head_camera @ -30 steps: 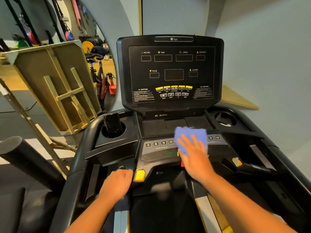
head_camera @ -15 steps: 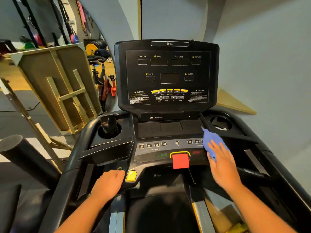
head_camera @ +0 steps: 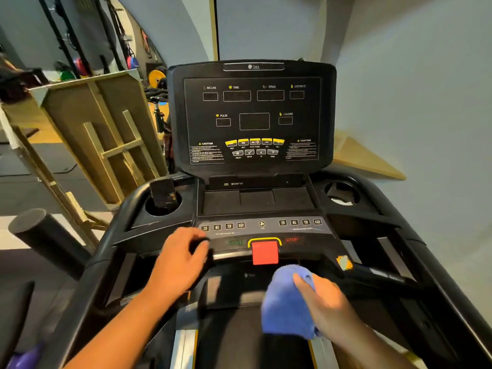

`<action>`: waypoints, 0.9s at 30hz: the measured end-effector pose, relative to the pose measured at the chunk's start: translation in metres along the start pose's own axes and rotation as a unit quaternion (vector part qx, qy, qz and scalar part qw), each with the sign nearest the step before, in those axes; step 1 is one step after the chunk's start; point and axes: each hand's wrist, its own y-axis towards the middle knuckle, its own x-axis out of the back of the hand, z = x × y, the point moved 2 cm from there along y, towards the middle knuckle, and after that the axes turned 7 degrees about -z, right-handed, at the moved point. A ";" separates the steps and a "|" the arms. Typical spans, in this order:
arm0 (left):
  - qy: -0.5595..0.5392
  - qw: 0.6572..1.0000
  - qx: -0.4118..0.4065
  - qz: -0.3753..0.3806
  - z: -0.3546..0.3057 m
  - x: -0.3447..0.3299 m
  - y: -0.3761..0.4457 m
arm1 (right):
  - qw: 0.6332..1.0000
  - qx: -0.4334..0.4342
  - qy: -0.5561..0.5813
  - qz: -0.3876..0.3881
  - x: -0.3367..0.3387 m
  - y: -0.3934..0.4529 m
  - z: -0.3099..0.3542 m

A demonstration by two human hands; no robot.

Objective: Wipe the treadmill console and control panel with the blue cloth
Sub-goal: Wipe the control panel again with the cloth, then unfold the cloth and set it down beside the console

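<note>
The black treadmill console (head_camera: 254, 118) stands upright ahead, its displays dark. Below it lies the grey control panel (head_camera: 262, 229) with numbered buttons and a red stop key (head_camera: 265, 253). My right hand (head_camera: 326, 304) grips the bunched blue cloth (head_camera: 286, 302) below the red key, just off the panel's front edge. My left hand (head_camera: 181, 262) curls around the panel's left front corner by the handle bar.
A dark phone (head_camera: 163, 195) stands in the left cup holder. The right cup holder (head_camera: 342, 194) holds a pale scrap. A wooden frame (head_camera: 106, 145) leans at the left, with gym gear behind. A grey wall closes the right side.
My right hand pulled the cloth from the panel's right end back and left, to below the red key. My left hand moved up from the yellow-marked grip to the panel's left corner.
</note>
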 end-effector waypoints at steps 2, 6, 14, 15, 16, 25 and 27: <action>-0.040 0.993 -0.060 0.096 -0.052 -0.009 -0.004 | 0.999 -0.002 0.007 0.046 0.006 0.005 0.022; -0.116 0.928 -0.034 0.352 -0.127 -0.031 -0.015 | 0.988 0.043 0.083 0.124 0.026 0.015 0.058; -0.331 0.883 0.101 0.317 -0.160 -0.037 -0.016 | 0.868 -0.091 0.466 0.145 0.082 0.021 0.034; -0.373 0.868 0.149 0.293 -0.161 -0.041 -0.018 | 0.849 -0.107 0.492 0.159 0.081 0.018 0.027; -0.390 0.861 0.188 0.267 -0.161 -0.046 -0.020 | 0.847 -0.124 0.488 0.169 0.078 0.014 0.019; -0.401 0.832 0.229 0.307 -0.148 -0.065 -0.023 | 0.915 -0.085 0.387 0.079 0.093 0.009 0.002; -0.416 0.844 0.192 0.279 -0.160 -0.063 -0.016 | 0.916 -0.034 0.394 0.061 0.107 0.006 0.006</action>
